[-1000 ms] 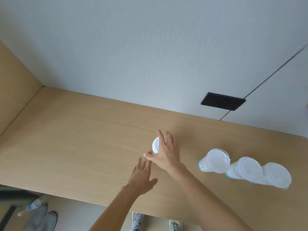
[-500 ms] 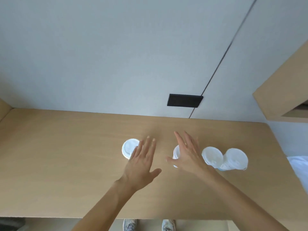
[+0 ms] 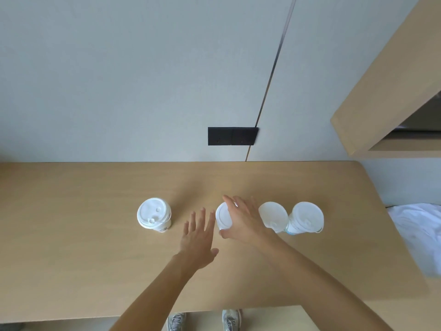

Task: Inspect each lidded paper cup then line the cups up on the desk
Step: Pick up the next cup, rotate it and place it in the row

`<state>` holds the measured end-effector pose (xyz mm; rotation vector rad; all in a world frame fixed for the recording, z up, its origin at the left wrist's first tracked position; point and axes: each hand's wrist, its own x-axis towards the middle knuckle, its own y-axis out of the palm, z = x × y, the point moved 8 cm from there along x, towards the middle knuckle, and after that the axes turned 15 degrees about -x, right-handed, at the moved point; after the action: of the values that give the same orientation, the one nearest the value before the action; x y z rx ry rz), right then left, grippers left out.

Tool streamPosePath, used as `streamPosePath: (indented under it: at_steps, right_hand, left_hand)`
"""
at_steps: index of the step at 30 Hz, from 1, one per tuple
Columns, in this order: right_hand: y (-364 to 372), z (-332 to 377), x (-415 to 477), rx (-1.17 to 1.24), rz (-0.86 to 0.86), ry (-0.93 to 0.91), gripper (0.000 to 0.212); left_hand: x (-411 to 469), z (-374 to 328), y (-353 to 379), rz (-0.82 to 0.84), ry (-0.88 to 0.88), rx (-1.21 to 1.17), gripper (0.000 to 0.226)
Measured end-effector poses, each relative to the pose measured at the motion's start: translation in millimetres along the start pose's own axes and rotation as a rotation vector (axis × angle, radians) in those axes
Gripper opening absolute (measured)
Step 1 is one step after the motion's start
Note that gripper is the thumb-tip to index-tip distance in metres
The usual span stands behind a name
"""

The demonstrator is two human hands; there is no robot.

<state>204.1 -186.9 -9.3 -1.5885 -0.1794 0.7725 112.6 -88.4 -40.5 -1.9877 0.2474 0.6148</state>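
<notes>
right grip (image 3: 245,225) wrapped around white lidded paper cup (image 3: 223,217) on tan wooden bench (image 3: 71,247) | left grip (image 3: 198,242) spread flat, empty, just beside it

Four cups on desk (image 3: 95,259): leftmost cup (image 3: 154,215) apart, three cups (image 3: 274,217) clustered right, wall plate (image 3: 232,136) behind

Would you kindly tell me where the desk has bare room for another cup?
Bare desk lies left of the leftmost cup and along the front edge. Crowded: the right hand and three cups bunch rightward.
</notes>
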Motion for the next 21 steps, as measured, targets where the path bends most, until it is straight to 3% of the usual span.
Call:
streamPosePath:
  at_steps: [17,21]
  right_hand:
    - [39,71,-89,0.033,0.005,-0.119,0.110]
    - [45,74,-95,0.073,0.004,-0.116,0.112]
  left_hand:
    - [-113,46,48,0.008,-0.008,0.037,0.108]
    - [-115,53,48,-0.046,-0.010,-0.005,0.120]
